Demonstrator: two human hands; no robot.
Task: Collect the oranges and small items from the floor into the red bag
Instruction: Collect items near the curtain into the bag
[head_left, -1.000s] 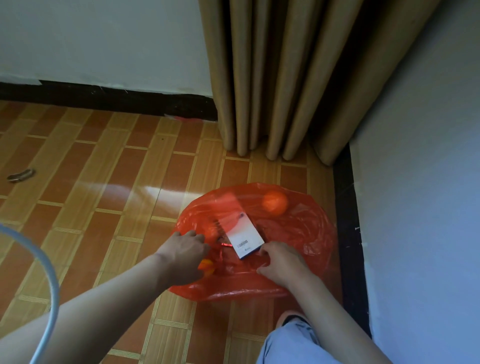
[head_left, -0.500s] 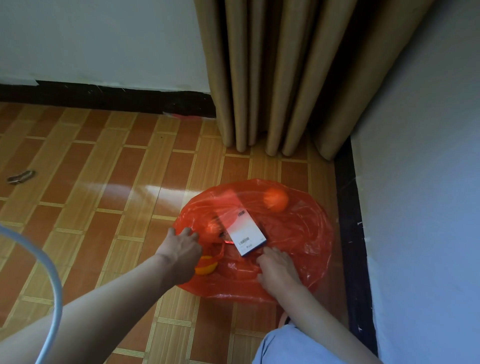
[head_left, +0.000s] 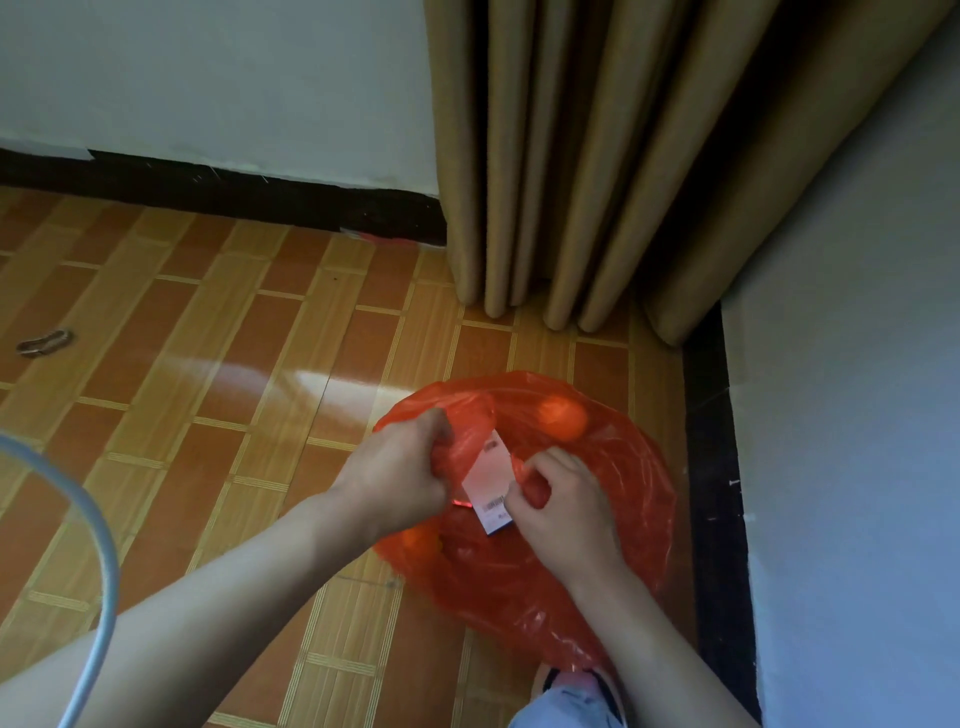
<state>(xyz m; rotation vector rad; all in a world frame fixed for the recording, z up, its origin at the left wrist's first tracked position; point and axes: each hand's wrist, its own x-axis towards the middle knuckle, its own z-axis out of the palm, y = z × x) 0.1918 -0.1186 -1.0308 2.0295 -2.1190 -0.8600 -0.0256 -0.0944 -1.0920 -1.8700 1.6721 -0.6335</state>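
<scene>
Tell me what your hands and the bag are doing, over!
Left hand and right hand both gripping red bag plastic. Orange and white box inside. Small metal thing on the floor, far left.

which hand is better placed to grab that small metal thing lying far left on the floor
Left. The left hand grips the red bag on its left edge, the side facing the metal thing. The right hand would have to cross over.

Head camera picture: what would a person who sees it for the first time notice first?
The red bag on the floor by the corner, with both hands at its plastic: the left hand and right hand each grip a bunch. Between them lies a white box; an orange sits at the bag's far side.
</scene>
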